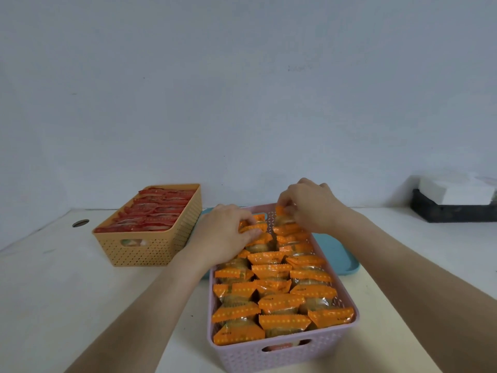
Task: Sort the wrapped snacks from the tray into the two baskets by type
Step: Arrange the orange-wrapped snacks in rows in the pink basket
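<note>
A pink basket (282, 356) in front of me is packed with several orange-wrapped snacks (282, 304). At its far end, my left hand (223, 235) pinches an orange-wrapped snack (254, 228) and my right hand (309, 204) pinches another orange-wrapped snack (281, 212) at its top edge. To the left stands an orange-tan basket (150, 251) filled with several red-wrapped snacks (153, 211). The blue tray (336, 254) lies under and behind the pink basket; I see no snacks on its visible part.
The white table (67, 292) has a round cable hole (80, 223) at the far left. A black crate (454, 211) holding white sheets sits at the far right against the wall.
</note>
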Available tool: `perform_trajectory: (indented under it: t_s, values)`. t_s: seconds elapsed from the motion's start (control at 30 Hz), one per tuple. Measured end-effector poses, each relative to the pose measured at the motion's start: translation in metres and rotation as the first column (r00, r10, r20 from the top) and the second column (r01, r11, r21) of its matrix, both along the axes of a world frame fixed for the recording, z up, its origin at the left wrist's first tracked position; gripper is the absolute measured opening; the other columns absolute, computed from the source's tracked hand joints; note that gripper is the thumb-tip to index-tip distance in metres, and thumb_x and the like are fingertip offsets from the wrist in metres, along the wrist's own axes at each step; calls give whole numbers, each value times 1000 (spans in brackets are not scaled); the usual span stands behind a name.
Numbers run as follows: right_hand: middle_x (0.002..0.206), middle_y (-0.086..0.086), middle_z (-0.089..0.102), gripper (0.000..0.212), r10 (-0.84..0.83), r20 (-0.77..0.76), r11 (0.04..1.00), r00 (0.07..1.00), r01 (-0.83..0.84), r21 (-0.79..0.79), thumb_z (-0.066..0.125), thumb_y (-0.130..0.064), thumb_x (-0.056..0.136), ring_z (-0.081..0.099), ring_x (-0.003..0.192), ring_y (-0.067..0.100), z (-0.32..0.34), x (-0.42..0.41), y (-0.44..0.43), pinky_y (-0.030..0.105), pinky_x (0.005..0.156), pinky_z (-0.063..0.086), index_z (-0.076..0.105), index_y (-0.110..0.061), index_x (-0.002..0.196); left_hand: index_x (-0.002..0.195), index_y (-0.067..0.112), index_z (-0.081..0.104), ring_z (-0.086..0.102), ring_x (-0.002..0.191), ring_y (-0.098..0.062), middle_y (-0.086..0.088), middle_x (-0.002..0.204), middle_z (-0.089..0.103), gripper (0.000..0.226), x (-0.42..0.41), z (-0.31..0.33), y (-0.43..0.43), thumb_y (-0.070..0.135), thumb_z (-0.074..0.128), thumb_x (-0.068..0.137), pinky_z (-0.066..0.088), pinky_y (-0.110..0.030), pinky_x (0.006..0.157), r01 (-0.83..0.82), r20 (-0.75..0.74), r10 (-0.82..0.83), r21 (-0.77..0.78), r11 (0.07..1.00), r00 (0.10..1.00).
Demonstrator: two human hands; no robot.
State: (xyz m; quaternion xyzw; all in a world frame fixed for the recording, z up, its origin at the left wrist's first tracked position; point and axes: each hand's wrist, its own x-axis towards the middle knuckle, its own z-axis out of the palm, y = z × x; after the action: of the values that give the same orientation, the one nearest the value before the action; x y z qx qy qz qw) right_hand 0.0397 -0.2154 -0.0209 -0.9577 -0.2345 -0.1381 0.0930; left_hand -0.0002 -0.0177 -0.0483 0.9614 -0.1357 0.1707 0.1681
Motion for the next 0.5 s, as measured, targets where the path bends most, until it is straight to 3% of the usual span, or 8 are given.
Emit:
perform_trajectory:
  t_s: [0.2, 0.37, 0.43, 0.5]
  values:
    - [109, -1, 61, 26, -128, 152, 958, 980, 162, -237, 45, -16, 90, 47, 112, 24, -10, -29, 15, 41, 83, 35, 63, -24, 107, 113, 32, 61, 55, 104, -13, 8, 111, 61, 24, 2, -2, -5, 43, 57, 92, 46, -32, 84, -8, 42, 8, 7, 1000, 999]
    - [118, -2, 60, 26, -162, 156, 970, 974, 186, -159, 39, -26, 94, 45, 115, 25, -26, -37, 17, 44, 88, 38, 59, -22, 111, 121, 28, 59, 53, 116, -11, 9, 121, 58, 37, -8, 2, 3, 50, 44, 96, 46, -31, 95, 14, 71, -8, -75, 997, 997]
    - [124, 1, 58, 32, -120, 212, 989, 970, 136, -64, 32, -26, 98, 49, 116, 25, -29, -37, 13, 41, 93, 41, 54, -18, 119, 140, 31, 46, 36, 138, -14, 8, 146, 44, 53, -23, 4, 5, 58, 32, 96, 32, -33, 111, 28, 7, -28, 22, 999, 1000]
    - [131, 4, 55, 38, 0, 180, 999, 984, -9, 48, 28, -30, 101, 49, 122, 26, -29, -41, 15, 41, 99, 42, 50, -15, 129, 154, 27, 15, 6, 149, -12, 6, 162, 11, 74, -38, 2, 3, 67, 18, 92, 11, -40, 121, 23, -157, 8, 195, 981, 988]
